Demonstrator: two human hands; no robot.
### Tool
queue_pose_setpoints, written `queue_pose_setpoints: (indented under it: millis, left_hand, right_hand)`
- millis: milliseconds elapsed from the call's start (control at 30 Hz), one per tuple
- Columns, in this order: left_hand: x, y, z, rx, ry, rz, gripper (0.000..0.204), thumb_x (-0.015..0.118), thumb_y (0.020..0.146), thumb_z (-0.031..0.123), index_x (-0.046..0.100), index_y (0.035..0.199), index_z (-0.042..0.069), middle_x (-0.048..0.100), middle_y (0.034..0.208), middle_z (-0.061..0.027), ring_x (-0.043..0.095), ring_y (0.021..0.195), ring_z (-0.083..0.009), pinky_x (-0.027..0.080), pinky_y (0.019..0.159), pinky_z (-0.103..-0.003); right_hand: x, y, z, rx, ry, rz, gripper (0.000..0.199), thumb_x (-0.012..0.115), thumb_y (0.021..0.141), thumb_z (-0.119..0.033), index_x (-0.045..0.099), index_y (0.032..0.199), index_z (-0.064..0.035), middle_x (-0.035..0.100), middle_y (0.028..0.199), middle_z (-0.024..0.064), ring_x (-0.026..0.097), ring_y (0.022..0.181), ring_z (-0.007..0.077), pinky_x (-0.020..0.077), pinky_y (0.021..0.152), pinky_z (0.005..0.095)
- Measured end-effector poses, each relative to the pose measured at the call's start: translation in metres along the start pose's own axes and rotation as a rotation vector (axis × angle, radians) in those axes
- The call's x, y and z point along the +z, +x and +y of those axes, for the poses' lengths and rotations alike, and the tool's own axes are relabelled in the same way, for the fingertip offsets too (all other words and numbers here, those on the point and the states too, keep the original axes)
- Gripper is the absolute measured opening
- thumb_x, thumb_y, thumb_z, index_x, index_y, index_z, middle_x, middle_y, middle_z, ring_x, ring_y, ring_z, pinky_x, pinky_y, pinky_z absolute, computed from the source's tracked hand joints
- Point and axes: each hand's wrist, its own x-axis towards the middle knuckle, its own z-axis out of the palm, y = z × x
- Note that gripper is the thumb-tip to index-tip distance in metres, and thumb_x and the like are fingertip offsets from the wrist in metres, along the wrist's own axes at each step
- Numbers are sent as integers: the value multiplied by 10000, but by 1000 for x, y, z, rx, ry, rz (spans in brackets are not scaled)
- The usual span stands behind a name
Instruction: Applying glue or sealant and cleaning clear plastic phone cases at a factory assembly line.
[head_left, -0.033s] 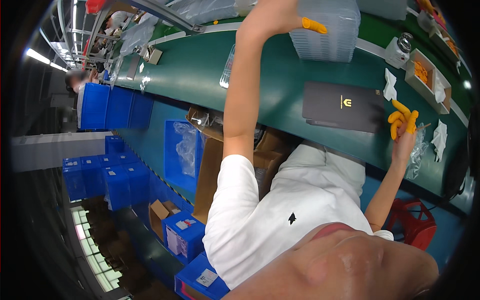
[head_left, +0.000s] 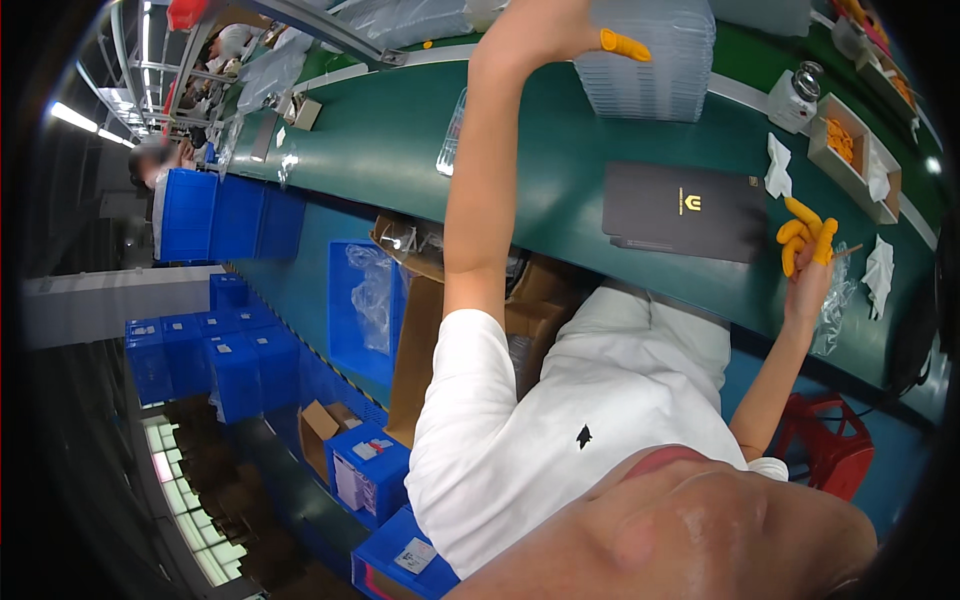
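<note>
At the far edge of the green belt [head_left: 400, 140], I am seeing my left hand [head_left: 545, 30] reaching up against the stack of clear plastic trays [head_left: 650, 70], its orange-capped finger [head_left: 625, 45] pointing out across the stack's front; whether the hand is gripping the stack I cannot tell, since its upper part is running out of the picture. My right hand [head_left: 808, 262] is hovering over the near side of the belt with its orange-capped fingers [head_left: 800, 232] drawn close together, pinching what looks like a thin stick, just beside a crinkled clear bag [head_left: 835, 310]. Between the two hands a flat dark folder [head_left: 685, 212] with a small gold mark is lying on the belt, clear of both. White wipes [head_left: 778, 165] are lying just right of the folder, and beyond them a small glass bottle [head_left: 797, 95] is standing next to an open cardboard box [head_left: 850, 150] holding orange pieces. My own left forearm is crossing the belt and blocking part of it. Below the belt's edge, brown cartons [head_left: 415, 350] are crowding my lap; blue bins [head_left: 225, 350] are stacked along the floor to my left, and another person [head_left: 150, 165] is sitting further up the line under strip lights [head_left: 75, 118].
</note>
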Motion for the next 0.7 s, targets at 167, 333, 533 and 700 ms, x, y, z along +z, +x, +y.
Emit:
queue_pose_setpoints:
  millis: [167, 333, 533, 700]
  left_hand:
    - [2, 14, 10, -81, -92, -150, 864, 829, 601, 407, 479, 1290, 19, 552, 1196, -173, 525, 1124, -348, 408, 950, -430]
    - [-4, 9, 24, -80, -124, -14, 869, 852, 555, 346, 491, 1271, 14, 565, 1152, -175, 547, 1063, -362, 434, 905, -423]
    - [-3, 3, 43, -46, -10, 191, 868, 858, 545, 340, 498, 1265, 16, 556, 1135, -149, 521, 1090, -339, 414, 917, -403]
    - [16, -39, 99, -153, -304, 208, 879, 880, 546, 358, 502, 1261, 14, 549, 1112, -138, 533, 1053, -298, 429, 903, -387]
  right_hand:
    - [-5, -2, -4, 38, 63, 14, 629, 272, 1015, -475, 574, 1178, 52, 581, 826, 60, 397, 551, 51, 271, 457, 173]
    - [-5, -3, 1, 25, 71, 70, 589, 273, 1021, -450, 559, 1171, 42, 622, 950, 110, 582, 718, 133, 470, 654, 219]
    - [-2, -4, 0, -67, 15, 206, 583, 256, 1020, -467, 570, 1140, 9, 605, 929, 85, 538, 782, 125, 428, 666, 241]
    - [-9, 0, -8, -96, 7, 16, 667, 199, 998, -548, 602, 997, -16, 488, 727, 3, 383, 590, 62, 258, 521, 211]
